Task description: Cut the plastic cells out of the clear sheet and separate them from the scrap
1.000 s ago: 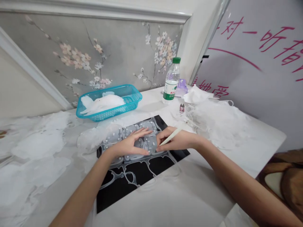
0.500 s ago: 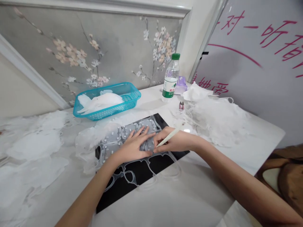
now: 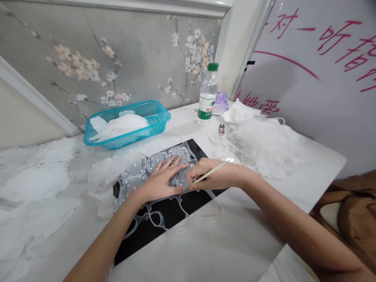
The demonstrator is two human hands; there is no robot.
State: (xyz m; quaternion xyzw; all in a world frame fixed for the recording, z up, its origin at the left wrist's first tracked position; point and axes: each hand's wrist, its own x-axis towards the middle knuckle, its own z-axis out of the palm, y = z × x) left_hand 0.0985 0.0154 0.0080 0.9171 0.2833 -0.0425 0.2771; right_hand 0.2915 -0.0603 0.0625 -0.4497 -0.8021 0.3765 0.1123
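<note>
Now the left hand (image 3: 160, 183) lies flat, grip spread, on the silicone sheet (image 3: 143, 166) atop the black mat (image 3: 173, 214); the right hand (image 3: 216, 177) clamps its grip on a thin stick (image 3: 210, 172), tip touching the sheet.

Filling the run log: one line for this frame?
left hand: flat on translucent moulded sheet | right hand: grips thin pale stick, tip at sheet | underlay: black mat

One white stick (image 3: 210, 172), one translucent sheet (image 3: 141, 168), one black mat (image 3: 173, 209), one turquoise basket (image 3: 138, 135), one bottle (image 3: 207, 96).
</note>
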